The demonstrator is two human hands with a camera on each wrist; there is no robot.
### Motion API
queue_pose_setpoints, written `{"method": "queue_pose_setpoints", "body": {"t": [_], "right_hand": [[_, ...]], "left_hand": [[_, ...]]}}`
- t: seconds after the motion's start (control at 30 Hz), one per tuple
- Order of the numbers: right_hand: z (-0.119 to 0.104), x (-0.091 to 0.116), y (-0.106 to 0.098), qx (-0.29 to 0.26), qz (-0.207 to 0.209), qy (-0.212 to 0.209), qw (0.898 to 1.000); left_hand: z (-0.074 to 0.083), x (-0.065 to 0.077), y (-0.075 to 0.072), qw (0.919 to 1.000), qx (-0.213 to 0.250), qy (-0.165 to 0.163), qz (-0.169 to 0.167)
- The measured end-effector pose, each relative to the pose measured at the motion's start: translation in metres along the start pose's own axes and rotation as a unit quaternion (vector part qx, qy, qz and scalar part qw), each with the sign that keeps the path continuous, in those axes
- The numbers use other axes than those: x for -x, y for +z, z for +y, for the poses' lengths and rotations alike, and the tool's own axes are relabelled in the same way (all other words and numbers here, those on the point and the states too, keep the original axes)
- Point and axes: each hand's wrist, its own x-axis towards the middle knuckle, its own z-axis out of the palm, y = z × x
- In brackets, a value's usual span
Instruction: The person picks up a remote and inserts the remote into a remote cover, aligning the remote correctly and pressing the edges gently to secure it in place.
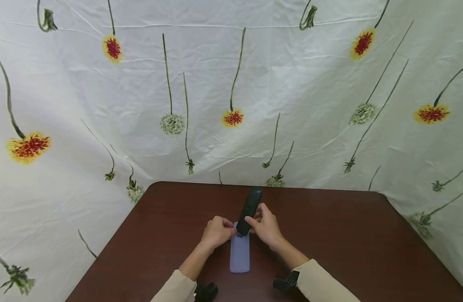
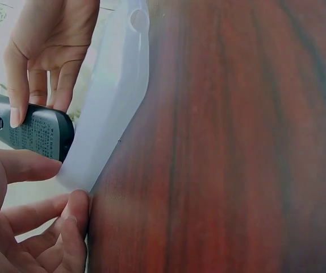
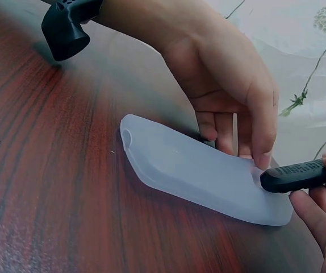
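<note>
In the head view a translucent pale sleeve (image 1: 239, 253) lies lengthwise on the table, a rounded silicone cover with a small hole at its near end. My right hand (image 1: 267, 226) grips a black remote control (image 1: 250, 207) between thumb and fingers, tilted up, its lower end at the sleeve's far part. Printed text shows on the remote's back (image 2: 35, 133) in the left wrist view. My left hand (image 1: 217, 232) pinches the sleeve's far side edge, thumb at the opening beside the remote's tip. In the right wrist view the tip overlaps that opening.
The dark reddish-brown table (image 1: 178, 209) has rounded far corners. Behind and beside it hangs a white cloth (image 1: 201, 142) printed with flowers. Black wrist devices (image 1: 286, 281) sit at both cuffs, and light sleeves cover the forearms.
</note>
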Motion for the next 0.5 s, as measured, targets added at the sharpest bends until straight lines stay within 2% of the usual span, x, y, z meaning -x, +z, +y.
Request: {"method": "queue_pose_setpoints", "body": {"t": [0.5], "right_hand": [[0.0013,0.0023,0.0105,-0.010,0.036,0.012,0.999]], "left_hand": [[0.0007,-0.0005,-0.0004,1.0000,-0.003,0.004,0.008]]}}
